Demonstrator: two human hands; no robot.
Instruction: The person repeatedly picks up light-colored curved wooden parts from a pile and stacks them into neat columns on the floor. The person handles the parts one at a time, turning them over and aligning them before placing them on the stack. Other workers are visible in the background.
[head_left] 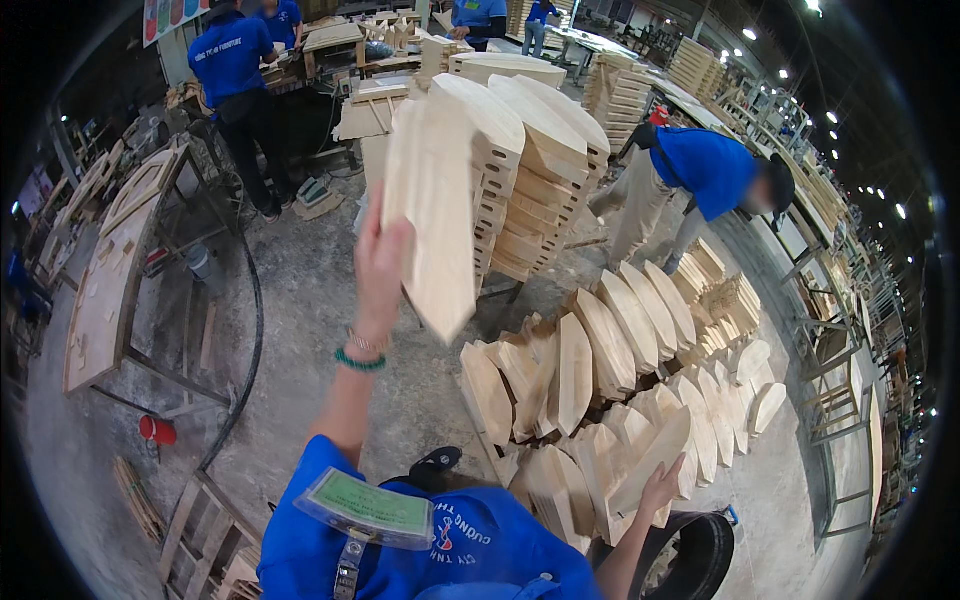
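My left hand (383, 265) is raised in front of me with its fingers closed on the edge of a pale wooden board (432, 215). The board stands nearly upright and tapers to a point at its lower end; its upper part is blurred. Behind it rises a tall stack of curved wooden pieces (540, 180) with slots along their ends. Low on the right, my right hand (660, 490) grips the edge of another wooden board (655, 455). That one lies tilted against rows of similar wooden pieces (570, 375) standing close together at floor level.
A dark round bin (700, 560) stands beside my right forearm. To the right, a co-worker (705, 170) in blue bends over. At left are a work table (105, 300), a black hose (255, 340) on the floor and a red bucket (158, 430). Other co-workers (235, 65) stand at the back.
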